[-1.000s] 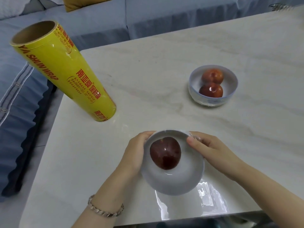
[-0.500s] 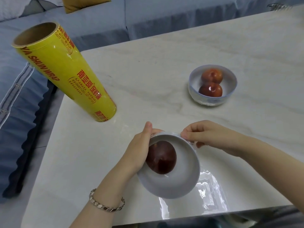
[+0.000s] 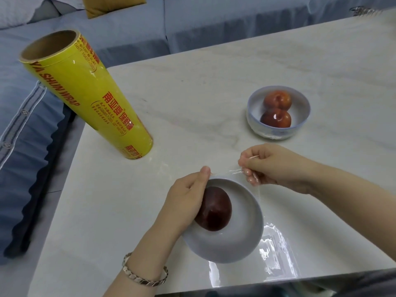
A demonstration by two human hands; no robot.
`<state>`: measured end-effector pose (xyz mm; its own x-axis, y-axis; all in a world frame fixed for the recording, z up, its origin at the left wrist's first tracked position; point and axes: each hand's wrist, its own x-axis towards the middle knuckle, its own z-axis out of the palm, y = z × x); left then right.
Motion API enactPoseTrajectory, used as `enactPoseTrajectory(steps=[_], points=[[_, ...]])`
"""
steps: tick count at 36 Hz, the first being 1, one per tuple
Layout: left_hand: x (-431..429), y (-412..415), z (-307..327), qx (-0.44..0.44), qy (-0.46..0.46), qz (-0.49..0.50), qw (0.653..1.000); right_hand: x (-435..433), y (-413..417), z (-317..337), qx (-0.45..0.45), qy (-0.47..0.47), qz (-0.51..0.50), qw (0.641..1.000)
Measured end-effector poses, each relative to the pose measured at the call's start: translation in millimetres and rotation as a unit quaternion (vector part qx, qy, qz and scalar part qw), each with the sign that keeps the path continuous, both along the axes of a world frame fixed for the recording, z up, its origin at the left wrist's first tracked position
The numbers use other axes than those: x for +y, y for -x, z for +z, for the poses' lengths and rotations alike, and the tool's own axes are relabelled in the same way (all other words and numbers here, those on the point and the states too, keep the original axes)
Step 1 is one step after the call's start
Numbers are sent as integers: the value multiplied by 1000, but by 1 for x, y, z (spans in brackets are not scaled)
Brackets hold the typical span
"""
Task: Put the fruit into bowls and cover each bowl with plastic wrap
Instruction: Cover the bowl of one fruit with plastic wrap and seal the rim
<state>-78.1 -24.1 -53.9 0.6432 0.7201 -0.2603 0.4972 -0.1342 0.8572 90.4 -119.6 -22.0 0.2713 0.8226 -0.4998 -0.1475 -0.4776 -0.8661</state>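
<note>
Two round bowls on glossy marble-look table [image 3: 192, 93]. Near white bowl [image 3: 235, 243] at front edge, one smooth dark-red fruit [image 3: 216, 209] inside. Left hand [image 3: 184, 202] curled round its left rim, thumb pinning clear film [image 3: 233, 172]; right hand [image 3: 276, 166] pinching the film's other end just past the rim, stretched thin and wrinkled. Far bowl [image 3: 278, 131] – two red fruits [image 3: 276, 121] under film. One yellow wrap roll [image 3: 90, 95], cardboard core, upright at left.

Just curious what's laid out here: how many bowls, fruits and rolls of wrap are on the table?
Bowls: 2, near bowl and far bowl
Fruits: 3, dark fruit in the near bowl, two red fruits in the far bowl
Rolls of plastic wrap: 1, yellow roll
Total: 6
</note>
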Motion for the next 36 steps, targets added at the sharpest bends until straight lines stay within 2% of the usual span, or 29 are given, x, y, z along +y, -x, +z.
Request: enactPoseTrajectory(steps=[3, 5, 8, 12, 15, 19, 22, 27, 29, 32, 36], points=[[-1, -1, 0, -4, -10, -5, 1000, 3, -8, 6, 66, 91, 47, 993], [-2, -2, 0, -13, -11, -18, 1000, 3, -15, 9, 48, 134, 104, 984], [-3, -5, -1, -20, 0, -24, 1000, 3, -22, 13, 44, 159, 163, 973], [-3, -9, -4, -15, 10, -25, 1000, 0, -24, 12, 65, 168, 168, 969], [-4, -10, -4, -21, 3, -31, 999, -5, -24, 9, 84, 112, 135, 981], [-1, -12, -7, -22, -4, -14, 1000, -8, -19, 2, 152, -16, 17, 988], [0, -13, -5, -22, 1, 0, 1000, -8, -8, -7, 224, -77, -60, 970], [0, -10, -2, -19, -2, 22, 1000, -10, 3, -23, 321, -185, -28, 929], [1, -9, -2, -24, 0, 28, 999, -11, 5, -29, 313, -199, -44, 928], [-1, -10, 1, -16, -13, -14, 1000, -9, 10, -29, 279, -196, -97, 935], [-3, -9, 3, -30, -7, -13, 999, -5, 20, -23, 218, -149, -174, 949]])
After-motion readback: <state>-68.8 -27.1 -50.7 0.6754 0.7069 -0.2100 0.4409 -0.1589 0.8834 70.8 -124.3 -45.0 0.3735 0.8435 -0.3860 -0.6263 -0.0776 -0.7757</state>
